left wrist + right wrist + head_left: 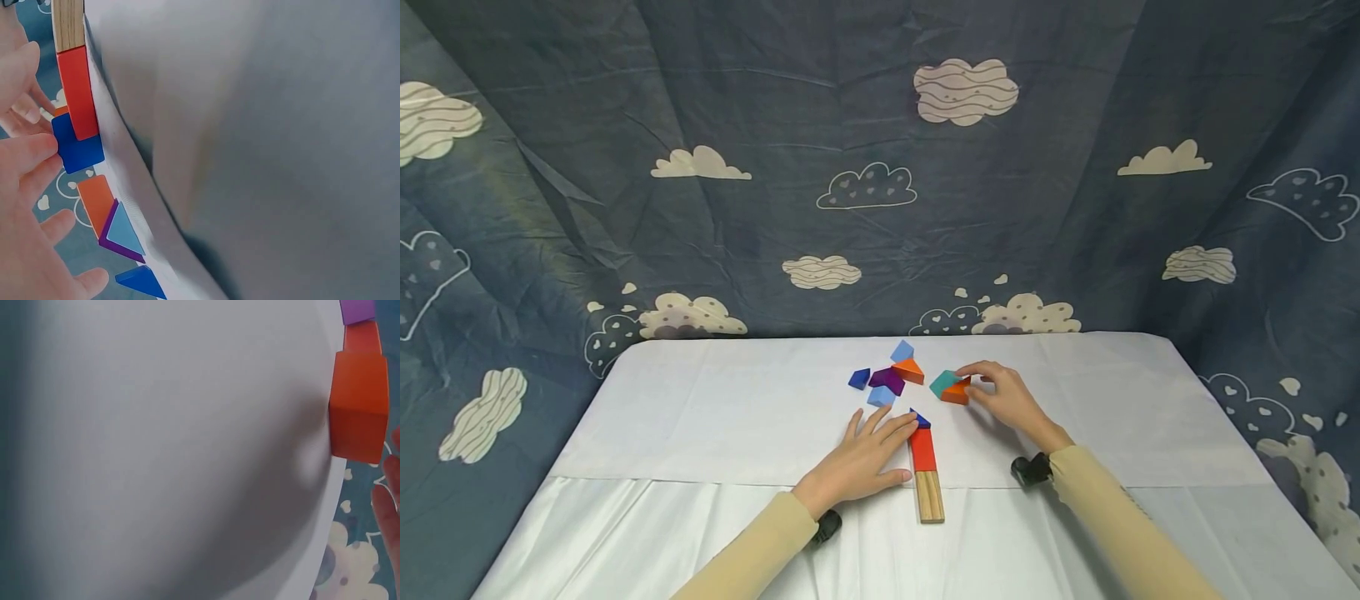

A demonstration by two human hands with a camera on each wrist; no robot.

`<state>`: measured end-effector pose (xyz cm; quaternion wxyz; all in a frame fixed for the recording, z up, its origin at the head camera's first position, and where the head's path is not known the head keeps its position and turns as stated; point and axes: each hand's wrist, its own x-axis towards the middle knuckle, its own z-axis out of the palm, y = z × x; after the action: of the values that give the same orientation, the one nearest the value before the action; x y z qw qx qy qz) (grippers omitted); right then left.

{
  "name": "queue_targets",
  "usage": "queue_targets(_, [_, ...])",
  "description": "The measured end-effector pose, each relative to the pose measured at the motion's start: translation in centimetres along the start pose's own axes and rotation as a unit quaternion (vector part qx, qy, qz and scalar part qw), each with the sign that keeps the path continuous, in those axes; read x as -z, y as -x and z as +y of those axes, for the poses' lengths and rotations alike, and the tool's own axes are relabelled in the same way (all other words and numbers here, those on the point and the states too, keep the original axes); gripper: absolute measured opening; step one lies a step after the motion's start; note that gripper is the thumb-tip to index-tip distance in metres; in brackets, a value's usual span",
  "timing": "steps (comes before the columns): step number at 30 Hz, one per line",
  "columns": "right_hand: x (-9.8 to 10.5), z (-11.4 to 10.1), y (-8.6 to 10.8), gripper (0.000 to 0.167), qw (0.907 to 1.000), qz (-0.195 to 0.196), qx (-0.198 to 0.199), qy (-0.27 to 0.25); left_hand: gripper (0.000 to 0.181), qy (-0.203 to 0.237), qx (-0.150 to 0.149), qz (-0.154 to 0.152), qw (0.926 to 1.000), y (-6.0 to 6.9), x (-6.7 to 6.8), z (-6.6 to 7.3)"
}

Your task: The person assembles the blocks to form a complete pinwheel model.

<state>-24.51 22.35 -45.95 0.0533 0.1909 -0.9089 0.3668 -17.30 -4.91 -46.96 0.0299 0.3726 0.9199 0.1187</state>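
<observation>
evidently, the red rectangular block [923,450] anchors a narrow strip lying on the white cloth [700,417]. a wood-grained rectangular block [929,497] meets its near end and a dark blue triangular block [921,421] its far end, which presumably lets each piece line up by its neighbour.

the left hand [865,458] lies to the left of the red block, fingers extended and apart, clamped on nothing; a fingertip touches the dark blue triangular block, perhaps to steady that small piece, while the thumb rests clear, just beside the strip.

the right hand [1003,396] is beyond the red block and to its right, forefinger and thumb bent about an orange wedge-shaped block [957,392]. whether they pinch it i cannot tell, as the right wrist view hides the contact. coming from the right seems sensible, since the arms then stay uncrossed. a teal angular block [944,383] lies against the orange one.

beyond the red block and to its left, a purple angular shape [887,380], one block or two, sits among light blue, orange and dark blue blocks, probably grouped there for easy reach.
</observation>
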Motion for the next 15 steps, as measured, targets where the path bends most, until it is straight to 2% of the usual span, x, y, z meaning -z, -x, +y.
queue_targets(7, [-0.13, 0.44, 0.23, 0.029, 0.9997, -0.015, -0.016, 0.01, 0.067, 0.008, -0.006, 0.006, 0.9999, 0.02, 0.11, 0.0])
queue_targets(15, [-0.3, 0.32, 0.26, 0.027, 0.999, -0.02, -0.028, 0.028, 0.068, 0.018, 0.003, -0.003, 0.9998, 0.06, 0.31, 0.12])
